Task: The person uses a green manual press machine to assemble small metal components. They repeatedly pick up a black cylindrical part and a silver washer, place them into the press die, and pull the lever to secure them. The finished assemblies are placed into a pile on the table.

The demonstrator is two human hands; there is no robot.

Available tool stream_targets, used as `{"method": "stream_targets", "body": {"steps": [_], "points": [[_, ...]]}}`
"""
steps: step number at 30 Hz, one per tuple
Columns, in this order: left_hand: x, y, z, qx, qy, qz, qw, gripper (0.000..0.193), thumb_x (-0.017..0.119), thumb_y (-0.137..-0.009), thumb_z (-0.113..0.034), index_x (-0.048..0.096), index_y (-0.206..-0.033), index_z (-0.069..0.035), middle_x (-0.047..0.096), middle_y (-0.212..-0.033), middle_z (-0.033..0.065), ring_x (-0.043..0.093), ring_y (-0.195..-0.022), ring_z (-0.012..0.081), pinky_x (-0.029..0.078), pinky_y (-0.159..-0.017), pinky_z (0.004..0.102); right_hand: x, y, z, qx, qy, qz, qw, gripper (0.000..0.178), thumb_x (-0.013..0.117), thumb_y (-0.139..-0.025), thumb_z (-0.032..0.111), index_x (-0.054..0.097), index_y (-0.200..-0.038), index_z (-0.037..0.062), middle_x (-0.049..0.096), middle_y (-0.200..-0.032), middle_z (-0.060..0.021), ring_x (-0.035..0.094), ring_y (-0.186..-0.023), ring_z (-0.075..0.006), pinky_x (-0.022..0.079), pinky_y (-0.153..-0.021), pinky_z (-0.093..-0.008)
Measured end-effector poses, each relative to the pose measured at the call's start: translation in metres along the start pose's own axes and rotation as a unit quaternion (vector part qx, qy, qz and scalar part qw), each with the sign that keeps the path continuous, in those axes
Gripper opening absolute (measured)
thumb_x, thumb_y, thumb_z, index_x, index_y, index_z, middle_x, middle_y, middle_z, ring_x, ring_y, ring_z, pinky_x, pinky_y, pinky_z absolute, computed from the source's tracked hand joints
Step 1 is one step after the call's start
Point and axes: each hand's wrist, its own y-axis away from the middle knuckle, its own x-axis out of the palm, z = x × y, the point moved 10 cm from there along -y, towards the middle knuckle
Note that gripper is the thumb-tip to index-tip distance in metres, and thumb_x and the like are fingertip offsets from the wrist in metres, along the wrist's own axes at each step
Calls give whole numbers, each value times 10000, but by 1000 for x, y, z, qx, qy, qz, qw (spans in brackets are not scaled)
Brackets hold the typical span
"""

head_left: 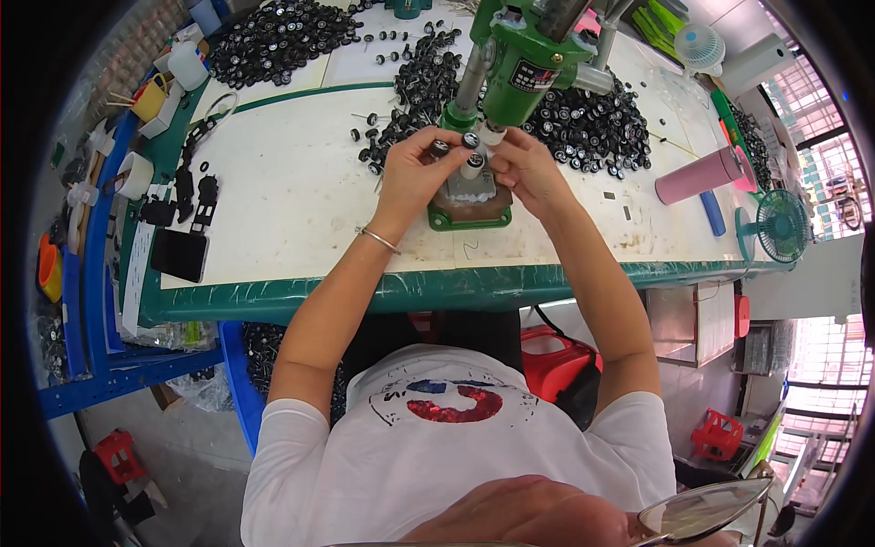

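A green bench press [515,73] stands at the far middle of the table, its pale ram tip [493,133] just above a metal fixture [469,189] on a green base. My left hand [412,178] comes in from the left and pinches a small black wheel [440,148] with a silver hub. Two more such wheels are by its fingertips: an upper wheel [470,140] and a lower wheel [475,161] at the fixture's top. On the press's other side, my right hand [531,171] has its fingers curled together beside the ram tip. What they hold, if anything, is hidden.
Heaps of black wheels [273,44] lie behind and beside the press. A pink bottle [700,175], a blue cylinder [712,212] and a small green fan [781,226] stand or lie at the right. At the left are a phone [180,254] and black strips. A blue bin [239,387] sits below.
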Motion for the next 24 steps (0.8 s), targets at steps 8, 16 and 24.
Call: {"method": "stream_targets", "body": {"steps": [8, 16, 24], "points": [[17, -13, 0, 9, 11, 32, 999, 112, 736, -797, -72, 689, -894, -42, 645, -772, -34, 517, -649, 18, 437, -586, 184, -36, 0, 158, -224, -52, -102, 968, 238, 540, -939, 182, 616, -1078, 3, 643, -977, -46, 590, -756, -91, 488, -599, -212], [33, -15, -5, 27, 101, 73, 992, 107, 734, -803, -50, 679, -892, -33, 655, -822, -34, 567, -730, 19, 480, -639, 196, 5, -61, 319, -292, 14, 45, 955, 249, 530, -972, 296, 572, -971, 51, 596, -674, -48, 553, -499, -136, 476, -444, -280], [24, -16, -4, 35, 49, 52, 997, 111, 753, -784, -64, 707, -884, -53, 667, -819, -22, 587, -716, 34, 481, -644, 199, 35, -11, 309, -431, 7, -65, 900, 186, 606, -920, 253, 544, -805, 121, 434, -562, 65, 383, -406, -60, 318, -357, -211]]}}
